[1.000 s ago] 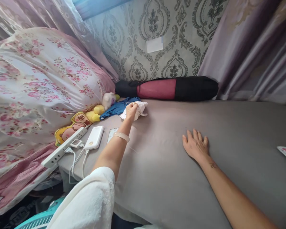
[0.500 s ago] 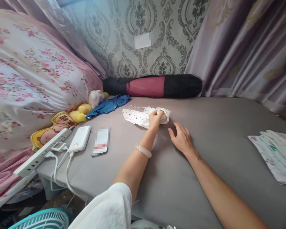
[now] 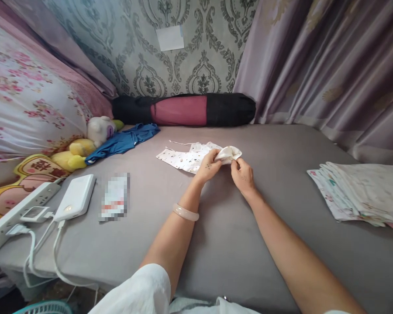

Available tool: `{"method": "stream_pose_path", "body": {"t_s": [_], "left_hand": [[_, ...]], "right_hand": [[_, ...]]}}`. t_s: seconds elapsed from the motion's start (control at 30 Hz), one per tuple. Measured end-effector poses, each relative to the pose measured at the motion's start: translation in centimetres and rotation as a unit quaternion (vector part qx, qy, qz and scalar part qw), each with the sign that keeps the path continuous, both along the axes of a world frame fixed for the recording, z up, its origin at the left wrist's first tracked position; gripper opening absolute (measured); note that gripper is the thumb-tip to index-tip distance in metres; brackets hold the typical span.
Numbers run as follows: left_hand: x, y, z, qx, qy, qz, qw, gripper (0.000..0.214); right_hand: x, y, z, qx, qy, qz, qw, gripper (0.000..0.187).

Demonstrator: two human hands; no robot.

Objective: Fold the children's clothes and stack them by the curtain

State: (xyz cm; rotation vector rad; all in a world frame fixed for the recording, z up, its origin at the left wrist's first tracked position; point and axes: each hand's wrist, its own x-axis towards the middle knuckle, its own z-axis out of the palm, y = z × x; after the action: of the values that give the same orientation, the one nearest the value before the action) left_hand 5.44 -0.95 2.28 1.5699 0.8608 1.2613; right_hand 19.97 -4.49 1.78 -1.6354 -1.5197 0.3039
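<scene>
A small white patterned garment (image 3: 186, 156) lies on the grey bed sheet (image 3: 236, 226) in the middle of the view. My left hand (image 3: 208, 167) is closed on its bunched right end. My right hand (image 3: 242, 174) pinches the same bunched end from the right, so both hands meet on the cloth. A pale bangle sits on my left wrist.
A pile of folded patterned cloths (image 3: 360, 192) lies at the right. A black and pink roll (image 3: 183, 110) rests against the wall. At the left are a blue garment (image 3: 124, 139), plush toys (image 3: 81, 146), a white power bank (image 3: 75, 203), a phone (image 3: 114, 198) and a power strip (image 3: 16, 213).
My left hand pulled the white garment from beside the blue cloth toward the middle of the bed. My right hand lifted off the sheet and took hold of the garment too.
</scene>
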Motion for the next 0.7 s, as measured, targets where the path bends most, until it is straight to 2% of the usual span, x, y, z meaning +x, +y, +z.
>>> {"method": "stream_pose_path", "body": {"t_s": [0.1,0.17,0.3,0.43,0.5,0.57,0.63,0.7], "left_hand": [[-0.6,0.6,0.4,0.001,-0.025,0.074,0.997,0.012],[-0.9,0.8,0.9,-0.008,-0.05,0.082,0.995,0.012],[-1.8,0.3,2.4,-0.027,-0.08,0.023,0.996,0.022],[-3.1,-1.3,5.5,0.011,-0.079,-0.06,0.995,0.034],[-3.8,-2.2,7.2,0.029,-0.068,-0.104,0.992,0.032],[-4.3,-2.6,8.3,0.024,-0.068,-0.115,0.991,0.024],[-4.4,-2.5,8.3,-0.007,-0.085,-0.099,0.991,0.019],[-4.1,-1.8,7.3,-0.061,-0.099,-0.076,0.99,0.018]], "right_hand": [[1.4,0.4,1.3,0.009,0.033,-0.041,0.999,0.025],[2.7,0.8,2.1,0.028,0.069,-0.063,0.995,0.024],[5.0,1.3,4.0,0.062,0.161,-0.074,0.982,0.024],[5.9,-0.2,7.7,0.032,0.274,-0.033,0.961,0.021],[6.3,-1.8,10.0,-0.031,0.303,-0.008,0.952,0.021],[7.0,-3.2,11.6,-0.136,0.291,0.035,0.946,0.024],[8.1,-3.8,12.0,-0.222,0.244,0.099,0.939,0.028],[9.3,-3.4,11.0,-0.271,0.174,0.136,0.937,0.028]]}}
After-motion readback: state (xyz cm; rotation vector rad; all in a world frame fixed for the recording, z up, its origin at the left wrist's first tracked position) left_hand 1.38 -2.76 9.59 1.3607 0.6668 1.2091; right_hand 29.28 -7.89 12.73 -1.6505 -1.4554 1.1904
